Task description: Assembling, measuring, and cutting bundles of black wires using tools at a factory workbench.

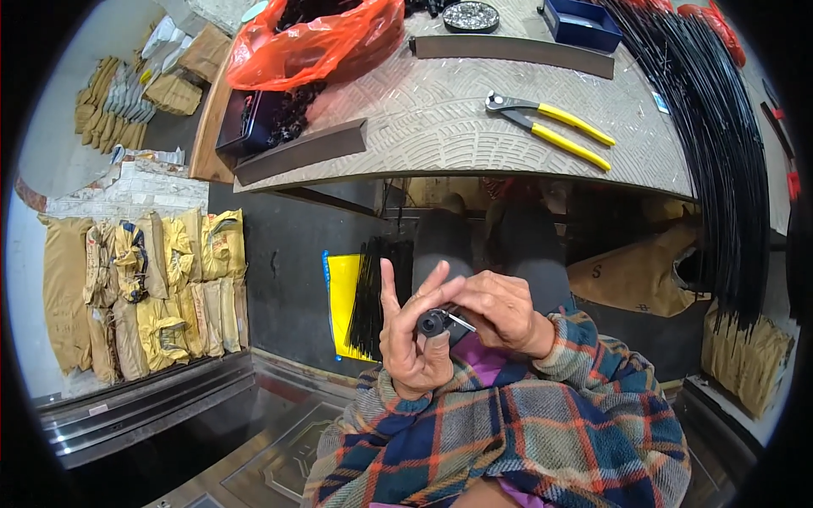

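Note:
Above my lap, my left hand [406, 351] grips a black, round-ended part [430, 323] with a hole in its end, held between thumb and fingers. Its index finger points up and away. My right hand [501, 306] is pressed up against the same part, fingers bent together. A thin silvery pin or rod [461, 323] sticks out beside the black part, near the right fingertips. What the right fingers pinch is mostly hidden behind them. On the table in front lie end-cutting pliers [510, 102] with yellow handles, their handles spread.
The patterned table [423, 127] carries an orange plastic bag [318, 51], two dark strips [517, 56], a round tin [471, 16] of small silvery pieces and a blue box [583, 24]. Long black rods [720, 169] hang over its right edge. Wrapped packages [169, 279] stand at left.

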Demonstrator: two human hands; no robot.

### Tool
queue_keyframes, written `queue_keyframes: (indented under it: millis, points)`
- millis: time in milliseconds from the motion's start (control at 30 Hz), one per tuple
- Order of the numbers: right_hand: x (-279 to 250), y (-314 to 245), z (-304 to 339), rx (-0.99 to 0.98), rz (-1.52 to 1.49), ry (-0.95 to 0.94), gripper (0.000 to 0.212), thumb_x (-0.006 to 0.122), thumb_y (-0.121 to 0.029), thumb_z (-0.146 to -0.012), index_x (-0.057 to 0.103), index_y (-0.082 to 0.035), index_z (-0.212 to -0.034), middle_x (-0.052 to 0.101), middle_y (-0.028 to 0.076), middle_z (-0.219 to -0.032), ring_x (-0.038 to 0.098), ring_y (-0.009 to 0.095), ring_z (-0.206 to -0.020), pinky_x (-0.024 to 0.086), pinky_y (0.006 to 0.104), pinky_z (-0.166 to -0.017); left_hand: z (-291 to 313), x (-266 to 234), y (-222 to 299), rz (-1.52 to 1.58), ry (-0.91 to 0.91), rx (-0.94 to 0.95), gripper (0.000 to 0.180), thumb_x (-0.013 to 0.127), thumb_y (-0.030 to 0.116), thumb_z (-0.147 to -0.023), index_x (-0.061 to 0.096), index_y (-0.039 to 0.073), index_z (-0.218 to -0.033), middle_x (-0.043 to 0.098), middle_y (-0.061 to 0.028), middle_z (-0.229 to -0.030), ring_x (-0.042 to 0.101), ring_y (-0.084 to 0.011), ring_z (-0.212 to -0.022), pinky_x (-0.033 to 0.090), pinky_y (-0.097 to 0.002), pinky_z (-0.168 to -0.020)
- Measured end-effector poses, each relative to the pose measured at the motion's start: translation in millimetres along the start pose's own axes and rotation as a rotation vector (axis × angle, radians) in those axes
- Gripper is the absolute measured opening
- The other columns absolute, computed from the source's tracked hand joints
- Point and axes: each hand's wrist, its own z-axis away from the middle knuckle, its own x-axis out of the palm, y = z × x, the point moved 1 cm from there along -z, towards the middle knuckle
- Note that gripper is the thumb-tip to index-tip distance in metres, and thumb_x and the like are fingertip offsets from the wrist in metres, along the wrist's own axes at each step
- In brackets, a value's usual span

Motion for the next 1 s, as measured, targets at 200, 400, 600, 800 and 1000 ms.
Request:
queue_keyframes:
  millis: [200, 400, 600, 800, 1000]
  points:
    - [-13, 1, -3, -0.043, -0.050, -0.086, 0.024, 0.065, 0.001, -0.065, 0.060, 0.001, -0.089, 0.062, 0.012, -0.082, 0.062, 0.024, -0.069, 0.049, 0.0280, -0.053, 1, 3, -6, 0.283, -0.048, -0.093, 0.032, 0.065, 0.026, -0.080, 0.054, 0.001, -0.098, 0.066, -0.0109, -0.084, 0.063, -0.0279, -0.091, 0.015, -0.0542, -0.104]
    - [-17, 7, 1, 0.012, -0.199, -0.153, 0.024, 0.064, 0.004, -0.063, 0.060, 0.002, -0.087, 0.061, 0.013, -0.081, 0.061, 0.025, -0.071, 0.049, 0.0295, -0.057, -14, 2, -25, 0.535, -0.244, -0.069, 0.035, 0.075, 0.033, -0.066, 0.064, 0.006, -0.086, 0.063, -0.0017, -0.076, 0.056, -0.0192, -0.084, 0.023, -0.0499, -0.102]
    - [-27, 16, -12, 0.050, -0.300, -0.280, 0.025, 0.065, 0.004, -0.064, 0.061, 0.001, -0.088, 0.060, 0.013, -0.085, 0.061, 0.027, -0.073, 0.049, 0.0305, -0.061, -23, 2, -26, 0.412, -0.265, 0.010, 0.034, 0.075, 0.036, -0.065, 0.063, 0.009, -0.081, 0.063, -0.0003, -0.076, 0.057, -0.0196, -0.083, 0.022, -0.0498, -0.102]
    - [-87, 41, -58, 0.186, 0.343, -0.298, 0.023, 0.063, -0.004, -0.071, 0.059, -0.002, -0.094, 0.058, 0.016, -0.105, 0.055, 0.033, -0.100, 0.044, 0.0377, -0.083, -19, 15, -27, 0.787, -0.183, -0.178, 0.041, 0.059, 0.039, -0.081, 0.051, 0.003, -0.097, 0.057, -0.0079, -0.070, 0.057, -0.0196, -0.069, 0.036, -0.0471, -0.092]
    - [-116, 89, -88, 0.243, 1.108, -0.329, 0.035, 0.062, -0.036, -0.076, 0.049, -0.005, -0.086, 0.054, 0.011, -0.088, 0.053, 0.028, -0.085, 0.042, 0.0363, -0.073, -14, 17, -27, 0.756, -0.273, -0.370, 0.069, 0.032, 0.062, -0.085, 0.048, -0.003, -0.101, 0.046, -0.0058, -0.074, 0.039, -0.0105, -0.061, 0.034, -0.0234, -0.055]
